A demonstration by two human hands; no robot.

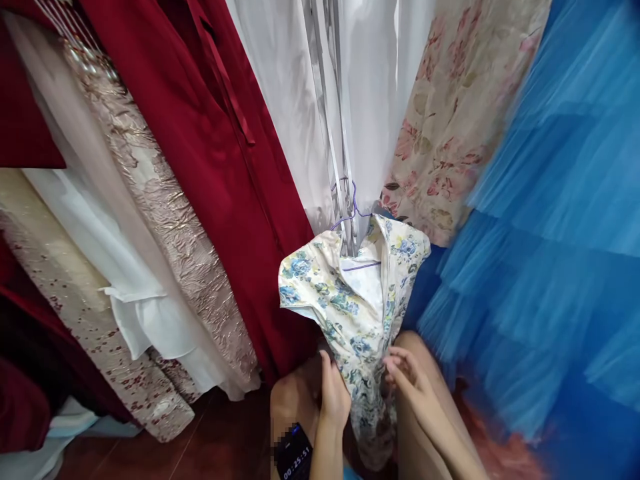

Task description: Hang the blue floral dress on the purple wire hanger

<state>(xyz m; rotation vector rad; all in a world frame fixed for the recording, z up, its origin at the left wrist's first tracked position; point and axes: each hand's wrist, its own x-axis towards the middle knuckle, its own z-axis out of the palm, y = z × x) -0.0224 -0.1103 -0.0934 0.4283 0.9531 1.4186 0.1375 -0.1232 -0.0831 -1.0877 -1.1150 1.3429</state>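
A cream dress (350,320) with blue flowers and short sleeves hangs on a thin purple wire hanger (355,200). Its neckline gapes open along a slit that runs down the front-facing side. My left hand (335,393) is against the dress's left edge, thumb up, the other fingers mostly hidden by the cloth. At the right edge, beside the lower end of the slit, my right hand (407,377) has its fingertips drawn together on the fabric; whether they hold a zip pull is too small to tell. The dress's lower part drops between my knees.
Long gowns crowd around: dark red (200,167), textured pink-gold (165,220), white (370,87), pink floral (445,133) and tiered blue tulle (540,233). Metal strips (335,120) run down behind the hanger. A phone (295,453) showing a timer rests by my left thigh.
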